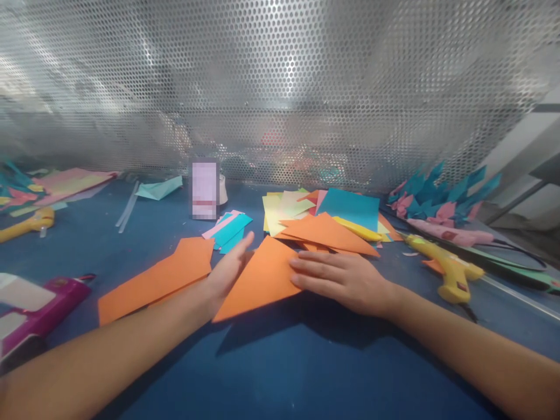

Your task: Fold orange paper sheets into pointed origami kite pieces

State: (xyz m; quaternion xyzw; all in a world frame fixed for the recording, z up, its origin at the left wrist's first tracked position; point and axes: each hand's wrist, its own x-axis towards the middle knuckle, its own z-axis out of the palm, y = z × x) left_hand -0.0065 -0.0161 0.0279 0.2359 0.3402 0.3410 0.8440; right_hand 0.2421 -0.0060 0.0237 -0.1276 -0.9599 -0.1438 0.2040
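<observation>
A folded orange paper triangle [262, 277] lies on the blue table in front of me. My left hand [227, 268] rests edge-on along its left side, fingers straight and together. My right hand [339, 277] lies flat on its right part, fingers stretched out and pressing it down. A second orange paper piece [157, 280] lies just left of my left hand. Behind the triangle, more orange sheets [328, 233] top a stack of coloured paper [350, 210].
A yellow glue gun [446, 265] lies at the right, another [30, 223] at the far left. A magenta tool [39, 306] sits at the left edge. Teal strips [230, 228], folded teal and pink paper pieces [437, 198] and a perforated metal screen [280, 87] stand behind.
</observation>
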